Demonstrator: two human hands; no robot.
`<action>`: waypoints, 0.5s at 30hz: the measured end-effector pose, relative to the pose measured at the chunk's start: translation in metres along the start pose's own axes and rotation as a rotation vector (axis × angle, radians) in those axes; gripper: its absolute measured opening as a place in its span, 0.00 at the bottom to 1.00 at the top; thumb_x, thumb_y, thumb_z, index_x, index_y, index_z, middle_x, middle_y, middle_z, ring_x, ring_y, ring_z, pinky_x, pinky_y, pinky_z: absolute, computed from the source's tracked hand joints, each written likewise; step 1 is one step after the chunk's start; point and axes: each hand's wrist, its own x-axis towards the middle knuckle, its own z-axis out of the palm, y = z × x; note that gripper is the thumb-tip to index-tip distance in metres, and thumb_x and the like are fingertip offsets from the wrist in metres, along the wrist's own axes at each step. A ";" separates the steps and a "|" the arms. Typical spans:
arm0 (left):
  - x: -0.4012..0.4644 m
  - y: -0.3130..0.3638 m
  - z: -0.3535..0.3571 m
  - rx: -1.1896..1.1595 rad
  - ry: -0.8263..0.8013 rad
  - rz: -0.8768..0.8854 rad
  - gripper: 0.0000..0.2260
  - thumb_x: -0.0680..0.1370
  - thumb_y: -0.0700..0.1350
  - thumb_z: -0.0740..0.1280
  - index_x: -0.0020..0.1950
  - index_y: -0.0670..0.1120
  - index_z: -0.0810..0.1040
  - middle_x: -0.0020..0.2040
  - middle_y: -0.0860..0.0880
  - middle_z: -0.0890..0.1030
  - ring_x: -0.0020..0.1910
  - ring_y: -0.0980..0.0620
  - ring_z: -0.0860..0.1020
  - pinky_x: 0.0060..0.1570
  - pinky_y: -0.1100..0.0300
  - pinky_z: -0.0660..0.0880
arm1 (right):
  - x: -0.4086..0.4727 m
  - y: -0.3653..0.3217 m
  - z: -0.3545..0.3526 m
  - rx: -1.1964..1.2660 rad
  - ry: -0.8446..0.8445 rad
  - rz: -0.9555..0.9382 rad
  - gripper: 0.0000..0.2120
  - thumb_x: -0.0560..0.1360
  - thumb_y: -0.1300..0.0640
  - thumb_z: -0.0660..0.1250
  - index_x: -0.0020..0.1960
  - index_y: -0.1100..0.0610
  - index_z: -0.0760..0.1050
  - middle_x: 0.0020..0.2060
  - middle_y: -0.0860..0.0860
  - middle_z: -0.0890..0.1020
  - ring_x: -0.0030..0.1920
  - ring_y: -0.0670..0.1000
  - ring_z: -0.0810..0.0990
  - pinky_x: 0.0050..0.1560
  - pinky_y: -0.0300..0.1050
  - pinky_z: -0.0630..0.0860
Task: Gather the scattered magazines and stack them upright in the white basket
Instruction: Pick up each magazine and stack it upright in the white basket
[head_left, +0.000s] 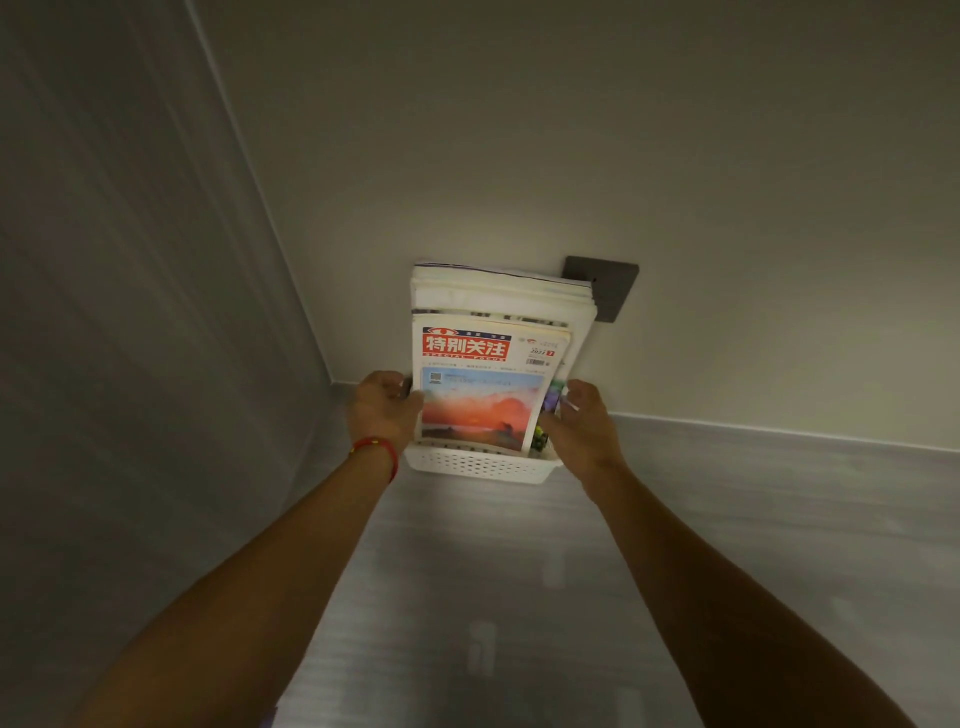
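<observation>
At the twelve o'clock end of the grey floor (727, 519), against the pale wall (571, 156), a white perforated basket (478, 465) is standing with a stack of magazines (498, 301) leaning upright inside it. The front magazine (483, 384) is showing a red title block over a picture of an orange sunset, and taller white-edged issues are rising behind it toward twelve o'clock. The left hand (382, 410), wearing a red cord bracelet (379, 449) at the wrist, is curling its fingers round the front magazine's nine o'clock edge. The right hand (582, 421) is sitting at the stack's three o'clock edge with fingers bent against the covers; whether it is truly gripping I cannot tell. A dark square wall plate (613, 291) is sitting on the wall just behind the stack, at about one o'clock from it.
</observation>
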 end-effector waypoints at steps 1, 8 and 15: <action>0.000 -0.003 -0.002 0.021 -0.035 0.016 0.16 0.72 0.41 0.76 0.57 0.43 0.78 0.59 0.42 0.81 0.58 0.41 0.80 0.61 0.51 0.77 | -0.001 0.002 -0.005 -0.033 0.007 -0.003 0.24 0.76 0.60 0.69 0.69 0.56 0.65 0.66 0.55 0.75 0.55 0.51 0.75 0.40 0.39 0.73; 0.021 -0.015 -0.004 -0.002 -0.320 -0.037 0.41 0.68 0.38 0.78 0.75 0.52 0.63 0.67 0.50 0.73 0.69 0.47 0.70 0.69 0.43 0.71 | 0.019 0.012 -0.008 -0.045 -0.112 0.054 0.38 0.72 0.58 0.74 0.76 0.55 0.58 0.74 0.56 0.68 0.72 0.60 0.69 0.67 0.56 0.69; 0.043 -0.008 0.023 -0.141 -0.529 -0.013 0.30 0.68 0.29 0.75 0.65 0.50 0.75 0.56 0.52 0.82 0.59 0.47 0.79 0.41 0.63 0.81 | 0.067 0.022 0.015 0.205 -0.136 0.011 0.27 0.66 0.66 0.78 0.61 0.52 0.75 0.57 0.50 0.83 0.56 0.51 0.82 0.56 0.52 0.79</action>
